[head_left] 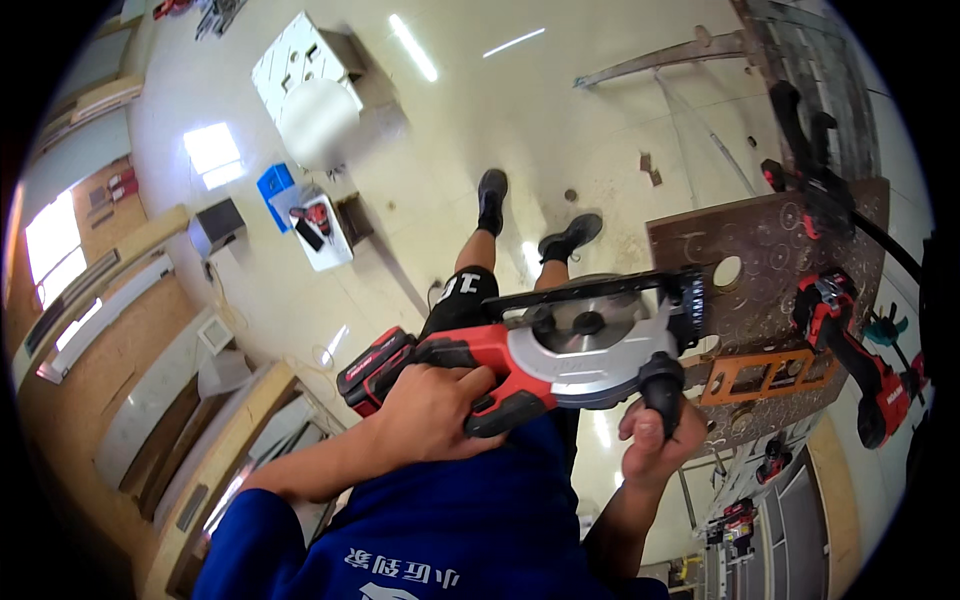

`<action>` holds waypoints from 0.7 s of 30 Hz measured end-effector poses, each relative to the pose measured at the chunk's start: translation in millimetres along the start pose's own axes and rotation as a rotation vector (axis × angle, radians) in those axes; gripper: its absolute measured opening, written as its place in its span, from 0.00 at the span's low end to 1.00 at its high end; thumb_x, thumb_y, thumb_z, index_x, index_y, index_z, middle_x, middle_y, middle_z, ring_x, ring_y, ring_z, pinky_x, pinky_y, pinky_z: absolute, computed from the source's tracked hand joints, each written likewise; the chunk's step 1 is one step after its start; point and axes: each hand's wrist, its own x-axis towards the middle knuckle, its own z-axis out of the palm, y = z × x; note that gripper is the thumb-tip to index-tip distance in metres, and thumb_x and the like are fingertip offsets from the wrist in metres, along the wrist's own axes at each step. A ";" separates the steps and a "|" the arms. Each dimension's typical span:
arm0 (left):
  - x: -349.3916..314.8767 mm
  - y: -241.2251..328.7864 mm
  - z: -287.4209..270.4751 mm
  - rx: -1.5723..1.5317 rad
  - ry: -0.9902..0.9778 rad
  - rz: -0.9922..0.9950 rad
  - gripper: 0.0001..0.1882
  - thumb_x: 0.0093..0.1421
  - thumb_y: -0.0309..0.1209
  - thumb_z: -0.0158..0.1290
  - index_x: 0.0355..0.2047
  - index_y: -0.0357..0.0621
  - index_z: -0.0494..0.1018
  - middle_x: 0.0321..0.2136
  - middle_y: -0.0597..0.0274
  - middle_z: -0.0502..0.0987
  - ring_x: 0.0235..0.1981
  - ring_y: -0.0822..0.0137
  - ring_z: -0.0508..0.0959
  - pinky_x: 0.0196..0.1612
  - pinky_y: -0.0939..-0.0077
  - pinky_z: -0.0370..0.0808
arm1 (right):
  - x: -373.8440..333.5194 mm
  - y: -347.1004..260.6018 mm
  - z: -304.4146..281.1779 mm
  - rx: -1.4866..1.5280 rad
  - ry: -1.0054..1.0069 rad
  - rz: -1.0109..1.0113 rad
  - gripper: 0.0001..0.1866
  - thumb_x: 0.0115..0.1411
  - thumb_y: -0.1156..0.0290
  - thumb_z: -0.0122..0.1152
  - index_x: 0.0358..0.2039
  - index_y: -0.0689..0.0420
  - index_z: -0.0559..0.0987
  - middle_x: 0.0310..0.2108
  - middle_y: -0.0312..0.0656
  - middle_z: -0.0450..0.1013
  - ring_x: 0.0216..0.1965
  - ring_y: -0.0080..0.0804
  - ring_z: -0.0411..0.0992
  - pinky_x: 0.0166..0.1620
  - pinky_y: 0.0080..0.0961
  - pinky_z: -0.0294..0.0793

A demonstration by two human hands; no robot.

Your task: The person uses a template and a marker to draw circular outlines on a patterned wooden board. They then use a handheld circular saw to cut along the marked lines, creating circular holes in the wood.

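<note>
A red, silver and black cordless circular saw (560,365) is held across the front of my body, its round blade (590,318) and black base plate turned away from me. My left hand (432,408) wraps around the rear handle, beside the red and black battery (378,370). At the other end, my right hand (665,440) closes round the black front handle (662,385). Part of the grip is hidden behind the fingers of each hand.
A brown board with holes (690,240) lies at the right. On it are an orange slotted template (745,376) and a red and black power tool (850,350). Further off stand a small white table (328,250), a blue box (275,190) and a pale perforated stand (295,65).
</note>
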 end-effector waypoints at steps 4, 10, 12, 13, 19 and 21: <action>8.9 -3.6 -6.7 0.045 -0.076 -0.018 0.19 0.51 0.45 0.64 0.29 0.43 0.73 0.18 0.57 0.75 0.19 0.52 0.78 0.25 0.62 0.74 | 8.7 -18.5 3.3 -0.004 0.006 0.086 0.35 0.65 0.38 0.51 0.15 0.58 0.68 0.08 0.35 0.63 0.12 0.23 0.63 0.19 0.21 0.56; 18.4 -8.3 -8.2 0.053 -0.069 -0.009 0.18 0.49 0.44 0.65 0.27 0.44 0.73 0.16 0.58 0.74 0.18 0.54 0.77 0.23 0.64 0.73 | 11.5 -13.6 1.6 0.088 0.005 0.132 0.34 0.62 0.38 0.59 0.17 0.59 0.69 0.08 0.34 0.65 0.11 0.22 0.66 0.19 0.18 0.63; 20.3 -9.3 -7.3 0.048 -0.071 -0.012 0.18 0.49 0.44 0.65 0.26 0.44 0.73 0.16 0.58 0.74 0.18 0.54 0.77 0.23 0.64 0.73 | 11.8 -13.0 2.0 0.065 0.015 0.135 0.35 0.62 0.36 0.59 0.16 0.58 0.69 0.08 0.34 0.65 0.11 0.21 0.65 0.19 0.18 0.63; 21.2 -9.9 -7.5 0.050 -0.074 -0.013 0.18 0.49 0.44 0.65 0.26 0.44 0.73 0.16 0.58 0.74 0.18 0.54 0.77 0.24 0.64 0.73 | 12.8 -13.8 3.2 0.060 0.020 0.146 0.35 0.62 0.36 0.59 0.16 0.58 0.69 0.08 0.34 0.65 0.11 0.21 0.65 0.19 0.18 0.63; 24.0 -13.3 -8.6 0.058 -0.100 -0.010 0.18 0.48 0.44 0.65 0.26 0.44 0.73 0.16 0.59 0.74 0.18 0.54 0.77 0.24 0.64 0.73 | 12.1 -11.1 3.7 0.033 0.027 0.163 0.36 0.61 0.35 0.58 0.15 0.57 0.69 0.08 0.33 0.65 0.11 0.21 0.65 0.19 0.19 0.63; 24.6 -15.5 -7.6 0.052 -0.096 -0.003 0.18 0.48 0.44 0.66 0.26 0.44 0.73 0.16 0.59 0.73 0.18 0.54 0.77 0.23 0.64 0.73 | 14.9 -13.1 6.2 0.039 0.023 0.177 0.37 0.61 0.34 0.58 0.15 0.56 0.69 0.08 0.33 0.64 0.11 0.21 0.65 0.19 0.19 0.63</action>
